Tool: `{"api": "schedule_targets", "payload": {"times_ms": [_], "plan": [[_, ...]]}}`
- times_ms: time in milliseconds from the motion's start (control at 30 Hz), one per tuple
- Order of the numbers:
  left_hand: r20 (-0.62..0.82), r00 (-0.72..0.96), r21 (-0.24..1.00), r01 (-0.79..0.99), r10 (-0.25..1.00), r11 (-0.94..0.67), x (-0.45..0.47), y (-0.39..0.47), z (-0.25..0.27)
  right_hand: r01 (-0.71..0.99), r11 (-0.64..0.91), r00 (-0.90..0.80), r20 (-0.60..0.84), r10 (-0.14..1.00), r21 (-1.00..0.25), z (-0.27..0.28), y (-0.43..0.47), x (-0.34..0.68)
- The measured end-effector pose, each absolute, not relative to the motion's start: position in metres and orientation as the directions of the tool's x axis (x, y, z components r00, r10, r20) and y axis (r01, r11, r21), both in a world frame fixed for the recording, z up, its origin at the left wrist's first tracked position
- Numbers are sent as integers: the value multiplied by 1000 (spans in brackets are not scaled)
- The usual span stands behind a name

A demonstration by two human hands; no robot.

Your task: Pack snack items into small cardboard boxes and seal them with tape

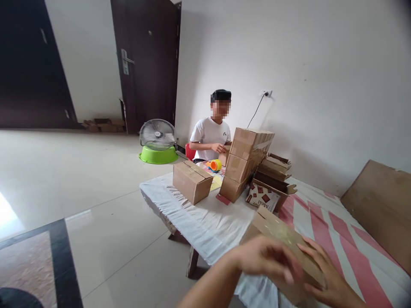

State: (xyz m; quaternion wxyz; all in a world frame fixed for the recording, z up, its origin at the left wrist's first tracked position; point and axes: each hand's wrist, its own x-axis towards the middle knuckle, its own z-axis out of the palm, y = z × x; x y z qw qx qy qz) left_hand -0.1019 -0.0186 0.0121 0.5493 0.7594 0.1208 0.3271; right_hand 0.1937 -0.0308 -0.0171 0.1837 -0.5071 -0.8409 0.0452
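Observation:
A cardboard box (282,229) with shiny tape along its top lies in front of me at the near side of the table. My right hand (334,273) grips its right end, fingers over the top and thumb at the near edge. Just in front of the box, my left hand (271,259) has loosely bent fingers smeared by motion. Whether it touches the box or holds anything is unclear.
Another closed box (192,182) sits at the table's left edge. Beyond are stacked boxes (244,158), open cartons (266,192) and an orange-yellow tape dispenser (214,165). A person (212,137) sits across the table. A large cardboard sheet (379,209) leans at right.

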Motion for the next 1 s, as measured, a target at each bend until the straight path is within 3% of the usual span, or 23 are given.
{"api": "schedule_targets", "payload": {"times_ms": [33, 67, 100, 133, 200, 300, 333, 433, 600, 733, 800, 900, 1000], "plan": [[467, 507, 877, -163, 724, -452, -115, -7, 21, 848, 473, -388, 327, 862, -239, -27, -44, 213], [512, 231, 852, -10, 827, -524, -129, 6, 30, 858, 465, -362, 385, 849, -218, -36, -56, 229], [532, -33, 830, 214, 846, -514, -144, 20, 38, 867, 452, -328, 444, 834, -209, -45, -65, 240], [539, -189, 796, 433, 821, -423, -161, 35, 45, 873, 442, -298, 494, 816, -203, -52, -73, 247], [521, -300, 652, 744, 799, -146, -199, 64, 53, 881, 425, -250, 557, 792, -209, -61, -82, 251], [323, -268, 406, 906, 908, 124, -266, 97, 57, 874, 421, -219, 576, 788, -243, -62, -83, 242], [230, -198, 323, 939, 953, 117, -287, 103, 57, 869, 420, -213, 569, 795, -263, -59, -82, 237], [149, -68, 248, 968, 986, 29, -327, 107, 57, 852, 407, -192, 527, 828, -330, -52, -80, 224], [68, 196, 238, 949, 978, -207, -328, 75, 54, 820, 388, -149, 497, 855, -421, -49, -81, 215], [1, 506, 381, 797, 863, -468, -323, 38, 47, 806, 417, -173, 507, 844, -421, -50, -84, 217], [-13, 586, 434, 733, 810, -523, -324, 25, 45, 800, 425, -181, 506, 843, -423, -49, -84, 217], [35, 529, 400, 770, 848, -497, -319, 11, 46, 796, 412, -160, 503, 849, -443, -43, -87, 216], [248, 320, 296, 873, 914, -386, -293, -4, 50, 806, 383, -182, 427, 886, -451, -28, -96, 221]]}}
